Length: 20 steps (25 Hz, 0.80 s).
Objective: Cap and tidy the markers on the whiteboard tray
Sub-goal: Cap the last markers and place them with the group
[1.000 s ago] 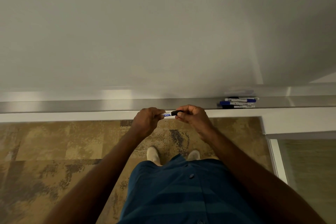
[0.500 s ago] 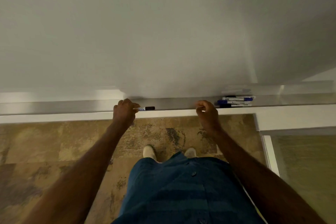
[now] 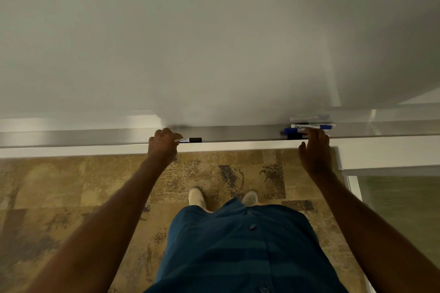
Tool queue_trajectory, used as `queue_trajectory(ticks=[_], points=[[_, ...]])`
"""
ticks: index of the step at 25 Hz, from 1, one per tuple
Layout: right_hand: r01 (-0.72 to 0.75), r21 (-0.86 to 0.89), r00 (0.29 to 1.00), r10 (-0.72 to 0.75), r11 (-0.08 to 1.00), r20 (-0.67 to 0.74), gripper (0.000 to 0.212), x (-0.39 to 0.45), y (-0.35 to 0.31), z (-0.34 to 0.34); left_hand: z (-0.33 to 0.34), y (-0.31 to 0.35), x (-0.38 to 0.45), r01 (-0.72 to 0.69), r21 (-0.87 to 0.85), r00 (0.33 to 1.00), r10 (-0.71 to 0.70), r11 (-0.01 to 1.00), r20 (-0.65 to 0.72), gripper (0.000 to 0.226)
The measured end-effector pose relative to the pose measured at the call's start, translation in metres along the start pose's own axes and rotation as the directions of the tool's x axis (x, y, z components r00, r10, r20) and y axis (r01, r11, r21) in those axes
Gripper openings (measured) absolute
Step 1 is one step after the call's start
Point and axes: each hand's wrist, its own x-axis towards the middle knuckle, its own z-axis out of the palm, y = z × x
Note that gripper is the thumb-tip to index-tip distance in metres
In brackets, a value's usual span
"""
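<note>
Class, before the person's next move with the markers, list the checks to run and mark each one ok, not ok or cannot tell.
1. Black-capped marker has its cap on: ok.
2. That marker lies on the tray: ok, though the left hand holds its end.
3. Right hand has reached the marker pile: ok, fingers over it.
4. Right hand has a firm grip on one marker: cannot tell.
5. All markers in the pile are capped: cannot tell, partly hidden.
6. All markers are gathered together: not ok, the black-capped one sits apart from the pile.
</note>
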Motion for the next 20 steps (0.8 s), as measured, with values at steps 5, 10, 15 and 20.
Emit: queue_trajectory(ticks=[5,10,15,20], points=[[0.098,-0.172,0.993,-0.085,0.98,0.078,0.047,0.008,0.006,0.001,0.001,0.003,-0.001,0.005,0.011,1.0,-0.005,1.0,-0.009,0.036],[0.141,-0.28,0.984,-0.103,0.95,0.147,0.047,0.023,0.01,-0.002,0.001,0.004,-0.001,0.012,0.008,1.0,-0.012,1.0,-0.012,0.036],[0.22,-0.323,0.967,-0.162,0.92,0.196,0.044,0.03,0.014,-0.006,0.001,0.004,0.0,0.017,-0.012,1.0,-0.017,1.0,-0.013,0.036],[0.291,-0.24,0.949,-0.246,0.926,0.198,0.033,0.037,0.023,-0.011,0.001,0.003,0.0,0.013,-0.008,1.0,-0.013,1.0,-0.004,0.036]])
